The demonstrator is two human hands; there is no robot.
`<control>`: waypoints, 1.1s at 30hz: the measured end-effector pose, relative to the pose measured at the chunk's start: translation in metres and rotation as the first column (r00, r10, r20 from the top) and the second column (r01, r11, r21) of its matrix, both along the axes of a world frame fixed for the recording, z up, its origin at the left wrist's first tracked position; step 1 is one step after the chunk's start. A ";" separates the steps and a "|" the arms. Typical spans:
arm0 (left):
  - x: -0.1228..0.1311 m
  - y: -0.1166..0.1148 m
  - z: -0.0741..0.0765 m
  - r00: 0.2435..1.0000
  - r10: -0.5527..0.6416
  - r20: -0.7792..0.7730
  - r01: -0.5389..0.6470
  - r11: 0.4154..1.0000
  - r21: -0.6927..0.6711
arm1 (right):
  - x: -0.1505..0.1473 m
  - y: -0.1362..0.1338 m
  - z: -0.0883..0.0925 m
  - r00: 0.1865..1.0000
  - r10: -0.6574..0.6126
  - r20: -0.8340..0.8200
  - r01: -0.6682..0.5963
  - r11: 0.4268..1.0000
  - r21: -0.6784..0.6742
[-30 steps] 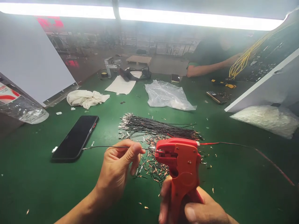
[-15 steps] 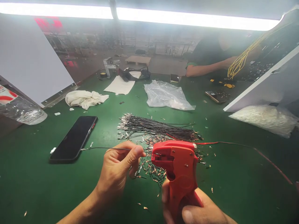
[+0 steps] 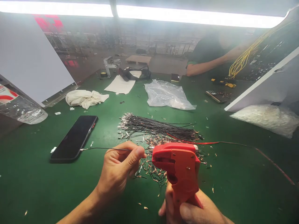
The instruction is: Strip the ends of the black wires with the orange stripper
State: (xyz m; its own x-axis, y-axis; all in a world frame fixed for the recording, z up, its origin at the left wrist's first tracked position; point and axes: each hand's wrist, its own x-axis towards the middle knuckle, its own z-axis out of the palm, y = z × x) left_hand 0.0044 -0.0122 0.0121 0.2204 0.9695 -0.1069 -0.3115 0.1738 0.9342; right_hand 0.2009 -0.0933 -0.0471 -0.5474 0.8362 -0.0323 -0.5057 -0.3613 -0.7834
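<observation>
Between thumb and fingertips of my left hand is pinched a thin black wire. A metal terminal shows at the wire's left end, by the phone; its right end runs to the jaws of a red wire stripper. I cannot tell whether the jaws clamp it. My right hand is wrapped round the stripper's handle from below, thumb at the back and fingers in front. Behind the tool lies a bundle of black wires with terminals on their left ends. Stripped wire scraps are scattered beneath the stripper's nose.
A black phone lies at left, with a white cloth beyond it. Farther back are a clear plastic bag and a paper sheet. A red-and-black wire trails right. Across the table, a co-worker's arm is visible.
The wire stripper has dropped slightly, and the fingers of my right hand have shifted on its front. My left hand and the wire have hardly moved. The co-worker's forearm has risen slightly.
</observation>
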 end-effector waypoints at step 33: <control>0.004 -0.002 -0.002 0.991 -0.136 0.002 0.136 0.991 0.009 | 0.004 -0.006 0.017 0.985 0.022 0.170 0.002 0.990 -0.144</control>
